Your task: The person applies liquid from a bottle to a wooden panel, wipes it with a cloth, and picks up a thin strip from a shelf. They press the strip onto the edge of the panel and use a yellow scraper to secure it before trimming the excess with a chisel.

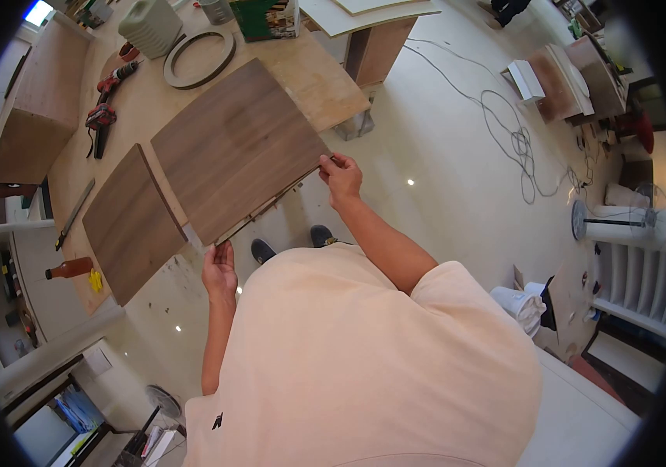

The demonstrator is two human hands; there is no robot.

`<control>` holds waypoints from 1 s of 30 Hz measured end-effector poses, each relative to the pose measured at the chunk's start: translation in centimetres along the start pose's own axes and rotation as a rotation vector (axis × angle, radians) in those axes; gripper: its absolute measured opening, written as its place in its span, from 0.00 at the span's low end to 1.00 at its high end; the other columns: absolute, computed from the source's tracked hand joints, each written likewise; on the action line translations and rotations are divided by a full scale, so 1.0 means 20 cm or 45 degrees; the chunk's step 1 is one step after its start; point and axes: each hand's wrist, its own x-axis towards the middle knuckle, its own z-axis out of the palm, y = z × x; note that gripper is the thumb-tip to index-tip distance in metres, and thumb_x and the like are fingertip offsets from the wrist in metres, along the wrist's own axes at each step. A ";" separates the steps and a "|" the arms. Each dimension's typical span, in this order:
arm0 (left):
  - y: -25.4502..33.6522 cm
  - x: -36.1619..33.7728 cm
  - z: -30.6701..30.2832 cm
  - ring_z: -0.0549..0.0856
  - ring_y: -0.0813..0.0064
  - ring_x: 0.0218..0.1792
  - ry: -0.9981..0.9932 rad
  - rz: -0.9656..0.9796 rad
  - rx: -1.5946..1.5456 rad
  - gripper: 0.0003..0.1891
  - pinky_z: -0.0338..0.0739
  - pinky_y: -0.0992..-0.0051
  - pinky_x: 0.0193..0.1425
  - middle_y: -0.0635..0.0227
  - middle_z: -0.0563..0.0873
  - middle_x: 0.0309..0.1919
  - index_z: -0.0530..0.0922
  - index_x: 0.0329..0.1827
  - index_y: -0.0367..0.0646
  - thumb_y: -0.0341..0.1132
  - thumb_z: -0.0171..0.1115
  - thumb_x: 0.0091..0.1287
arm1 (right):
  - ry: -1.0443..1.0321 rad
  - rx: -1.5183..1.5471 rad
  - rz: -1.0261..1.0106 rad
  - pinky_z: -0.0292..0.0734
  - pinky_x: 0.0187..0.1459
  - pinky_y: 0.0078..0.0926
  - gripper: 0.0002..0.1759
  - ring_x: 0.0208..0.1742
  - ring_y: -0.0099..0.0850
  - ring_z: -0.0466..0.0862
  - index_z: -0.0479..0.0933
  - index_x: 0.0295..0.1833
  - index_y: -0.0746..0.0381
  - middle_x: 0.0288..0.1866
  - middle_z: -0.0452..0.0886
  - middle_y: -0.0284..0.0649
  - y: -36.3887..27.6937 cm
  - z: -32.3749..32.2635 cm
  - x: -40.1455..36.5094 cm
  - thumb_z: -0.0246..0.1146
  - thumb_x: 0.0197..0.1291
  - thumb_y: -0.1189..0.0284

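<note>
A large brown wood-grain panel [240, 148] lies partly over the plywood workbench [333, 86], its near edge sticking out past the bench. My left hand [219, 271] grips the panel's near-left corner, with the fingers underneath. At the near-right corner, my right hand [341, 179] pinches the edge between thumb and fingers. Just left of this panel lies a smaller brown panel [134, 226], separated by a narrow gap. Under the large panel's near edge, thin strips show, but I cannot make out what they are.
On the bench are a red cordless drill [103, 109], a ring [199, 58], a jug [150, 27], a green box [265, 17], a brown bottle [70, 268] and a long dark tool [75, 214]. A cable [521, 148] lies coiled on the floor.
</note>
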 end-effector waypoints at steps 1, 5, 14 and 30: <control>0.00 0.00 0.00 0.86 0.60 0.48 0.001 0.002 -0.003 0.07 0.84 0.68 0.57 0.55 0.85 0.41 0.76 0.43 0.33 0.30 0.56 0.71 | 0.005 0.012 0.005 0.81 0.37 0.24 0.23 0.39 0.26 0.82 0.73 0.56 0.66 0.41 0.81 0.37 0.00 0.00 -0.01 0.72 0.57 0.75; 0.00 -0.01 0.01 0.86 0.61 0.49 -0.017 0.008 -0.004 0.08 0.84 0.69 0.58 0.54 0.85 0.42 0.76 0.45 0.31 0.30 0.54 0.73 | 0.023 0.029 0.028 0.82 0.41 0.25 0.24 0.40 0.27 0.82 0.72 0.57 0.66 0.41 0.81 0.38 -0.01 0.01 -0.02 0.72 0.56 0.76; -0.01 0.01 0.01 0.86 0.62 0.47 -0.010 0.037 -0.018 0.07 0.84 0.68 0.56 0.56 0.86 0.40 0.77 0.44 0.35 0.30 0.55 0.72 | -0.144 0.004 0.195 0.82 0.43 0.26 0.21 0.40 0.27 0.82 0.73 0.54 0.67 0.41 0.81 0.37 0.02 -0.01 -0.04 0.72 0.57 0.76; -0.01 0.02 0.00 0.87 0.63 0.46 -0.001 0.042 -0.049 0.07 0.85 0.69 0.54 0.57 0.86 0.40 0.77 0.44 0.35 0.31 0.57 0.72 | -0.179 0.028 0.255 0.82 0.42 0.25 0.14 0.37 0.27 0.82 0.75 0.46 0.66 0.39 0.81 0.37 0.04 0.01 -0.05 0.71 0.59 0.75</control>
